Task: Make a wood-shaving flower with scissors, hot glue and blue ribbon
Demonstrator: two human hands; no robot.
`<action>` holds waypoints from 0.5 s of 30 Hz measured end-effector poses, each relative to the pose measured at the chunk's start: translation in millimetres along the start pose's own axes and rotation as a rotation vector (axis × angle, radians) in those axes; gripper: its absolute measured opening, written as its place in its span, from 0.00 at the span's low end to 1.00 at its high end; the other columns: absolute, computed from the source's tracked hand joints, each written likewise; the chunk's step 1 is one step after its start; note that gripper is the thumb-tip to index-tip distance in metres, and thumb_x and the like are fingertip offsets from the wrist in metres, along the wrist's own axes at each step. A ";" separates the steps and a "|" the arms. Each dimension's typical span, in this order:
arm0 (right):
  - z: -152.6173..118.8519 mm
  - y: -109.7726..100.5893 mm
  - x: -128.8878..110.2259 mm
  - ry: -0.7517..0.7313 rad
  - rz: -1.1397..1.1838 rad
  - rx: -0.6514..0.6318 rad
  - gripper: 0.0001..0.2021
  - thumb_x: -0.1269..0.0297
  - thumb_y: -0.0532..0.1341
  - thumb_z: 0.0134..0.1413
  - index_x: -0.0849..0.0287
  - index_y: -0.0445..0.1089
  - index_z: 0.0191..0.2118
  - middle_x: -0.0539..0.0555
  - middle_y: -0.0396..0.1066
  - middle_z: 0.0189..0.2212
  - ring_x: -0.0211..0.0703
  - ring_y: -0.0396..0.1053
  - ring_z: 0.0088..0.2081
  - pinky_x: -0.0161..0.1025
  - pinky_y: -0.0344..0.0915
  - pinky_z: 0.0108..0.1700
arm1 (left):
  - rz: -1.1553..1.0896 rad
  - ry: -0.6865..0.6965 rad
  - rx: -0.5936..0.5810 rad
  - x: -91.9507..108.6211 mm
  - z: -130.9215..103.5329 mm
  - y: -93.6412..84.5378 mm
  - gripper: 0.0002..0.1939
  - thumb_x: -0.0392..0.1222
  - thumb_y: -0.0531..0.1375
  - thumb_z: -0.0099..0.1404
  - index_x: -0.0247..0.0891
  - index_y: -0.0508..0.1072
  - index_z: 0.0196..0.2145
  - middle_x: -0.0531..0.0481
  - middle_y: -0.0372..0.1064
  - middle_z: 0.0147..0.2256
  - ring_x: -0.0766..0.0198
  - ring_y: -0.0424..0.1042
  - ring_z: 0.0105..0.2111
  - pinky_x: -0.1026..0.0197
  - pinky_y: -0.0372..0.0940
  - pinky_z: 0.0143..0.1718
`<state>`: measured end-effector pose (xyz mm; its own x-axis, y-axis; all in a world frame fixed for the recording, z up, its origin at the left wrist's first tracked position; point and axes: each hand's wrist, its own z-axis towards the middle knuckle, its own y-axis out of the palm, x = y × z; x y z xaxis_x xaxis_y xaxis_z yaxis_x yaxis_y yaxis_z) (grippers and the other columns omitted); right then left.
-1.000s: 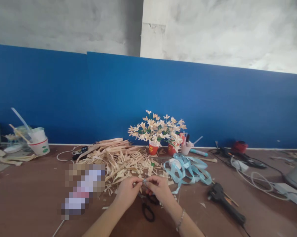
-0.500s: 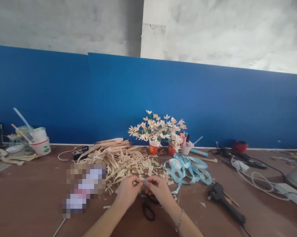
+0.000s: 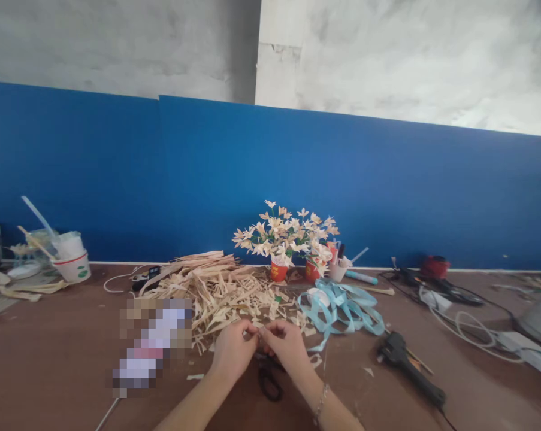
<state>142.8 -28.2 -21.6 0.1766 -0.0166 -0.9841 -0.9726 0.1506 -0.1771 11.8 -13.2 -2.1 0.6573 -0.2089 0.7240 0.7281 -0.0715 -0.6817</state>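
My left hand and my right hand meet at the fingertips, low in the middle of the head view. Thumbs and index fingers of both are pinched together around a small piece, bluish in the earlier frame and now almost wholly covered by the fingers. Under the hands lies a pair of black scissors on the brown table, its blades hidden. A tangle of light-blue ribbon rests just beyond my right hand. Past my left hand spreads a heap of dry, straw-coloured husk strips.
Cream artificial flowers stand in red cups at the back. A black glue gun lies on the right, near white cables. A blurred-out object is on the left, with a white paper bowl farther back.
My fingertips have closed further over the small bluish piece, which showed between them before. My right thumb has shifted slightly left; both hands stay in nearly the same place.
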 end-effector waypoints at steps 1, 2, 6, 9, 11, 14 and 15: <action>-0.5 0.7 0.0 -0.006 -0.013 0.018 0.10 0.60 0.60 0.41 0.62 0.65 0.21 0.45 0.62 0.12 0.33 0.59 0.15 0.30 0.56 0.19 | 0.011 -0.002 0.006 0.9 -0.6 0.0 0.09 0.40 0.54 0.53 0.39 0.73 0.23 0.53 0.70 0.23 0.65 0.65 0.25 0.65 0.53 0.27; -1.2 1.3 -0.3 -0.014 -0.025 0.033 0.09 0.60 0.59 0.41 0.62 0.65 0.21 0.45 0.62 0.12 0.33 0.59 0.15 0.30 0.56 0.19 | 0.016 -0.006 0.010 1.8 -1.1 0.0 0.09 0.40 0.54 0.53 0.39 0.72 0.22 0.53 0.70 0.23 0.65 0.65 0.25 0.65 0.53 0.27; -4.7 2.8 -3.8 -0.077 -0.080 0.057 0.10 0.61 0.58 0.43 0.61 0.64 0.19 0.46 0.63 0.13 0.34 0.61 0.17 0.31 0.56 0.20 | -0.020 -0.019 0.012 3.8 -1.3 1.1 0.09 0.41 0.55 0.53 0.38 0.71 0.21 0.53 0.71 0.23 0.65 0.66 0.25 0.66 0.54 0.28; -5.9 3.0 -5.6 -0.130 -0.115 0.059 0.10 0.62 0.57 0.45 0.60 0.63 0.19 0.47 0.63 0.14 0.36 0.62 0.18 0.31 0.57 0.21 | -0.053 -0.026 0.008 3.2 -0.5 3.0 0.08 0.41 0.55 0.53 0.38 0.71 0.21 0.53 0.70 0.22 0.65 0.65 0.24 0.66 0.53 0.27; -5.6 2.9 -4.8 -0.145 -0.134 0.056 0.09 0.63 0.56 0.45 0.60 0.62 0.20 0.48 0.64 0.14 0.36 0.62 0.19 0.31 0.58 0.21 | -0.070 -0.027 0.006 2.1 -0.2 4.4 0.08 0.41 0.55 0.52 0.38 0.71 0.20 0.53 0.70 0.22 0.65 0.65 0.24 0.65 0.53 0.27; -4.3 2.4 -2.0 -0.156 -0.154 0.054 0.09 0.63 0.56 0.45 0.60 0.62 0.20 0.48 0.64 0.15 0.36 0.63 0.20 0.31 0.58 0.22 | -0.082 -0.032 0.006 -0.3 0.5 6.5 0.08 0.41 0.56 0.52 0.39 0.72 0.20 0.53 0.71 0.22 0.64 0.66 0.24 0.65 0.53 0.27; -3.8 2.2 -1.1 -0.161 -0.159 0.055 0.09 0.63 0.56 0.46 0.60 0.62 0.20 0.48 0.64 0.15 0.36 0.63 0.20 0.31 0.58 0.22 | -0.089 -0.032 0.006 -1.5 0.8 7.2 0.07 0.40 0.56 0.51 0.39 0.72 0.20 0.53 0.71 0.22 0.64 0.66 0.24 0.65 0.54 0.27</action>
<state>139.9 -31.6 -21.0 0.3529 0.1127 -0.9289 -0.9218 0.2125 -0.3244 16.2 -12.6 -8.0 0.5962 -0.1704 0.7846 0.7849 -0.0820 -0.6142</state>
